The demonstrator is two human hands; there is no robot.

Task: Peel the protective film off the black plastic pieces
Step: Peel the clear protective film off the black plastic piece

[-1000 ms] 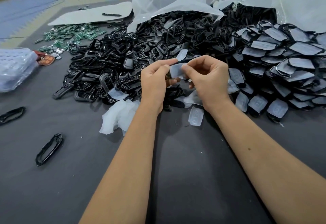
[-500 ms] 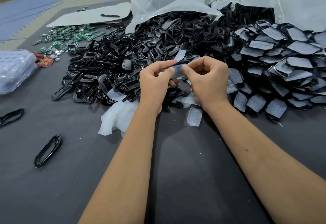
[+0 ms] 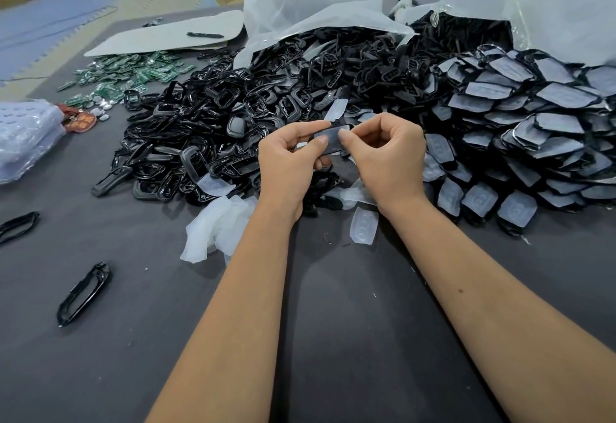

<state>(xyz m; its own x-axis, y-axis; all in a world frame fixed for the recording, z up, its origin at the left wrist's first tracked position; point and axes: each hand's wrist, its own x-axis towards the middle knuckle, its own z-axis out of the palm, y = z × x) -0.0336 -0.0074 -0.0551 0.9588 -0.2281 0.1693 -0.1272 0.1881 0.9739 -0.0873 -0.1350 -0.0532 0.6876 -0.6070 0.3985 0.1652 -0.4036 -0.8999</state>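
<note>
From the head camera, the left hand [image 3: 286, 162] pinches one black plastic piece [image 3: 330, 141] just above the grey table [image 3: 333, 339], thumb on its filmed face. The right hand [image 3: 388, 156] has its fingers curled, thumb and forefinger nipping at the piece's right end, where the film's edge likely is. I'd hold the piece steady, work a nail under that corner and draw the film back low and slow. The film-covered pile [image 3: 520, 129] waits at right, discarded films [image 3: 216, 226] below.
</note>
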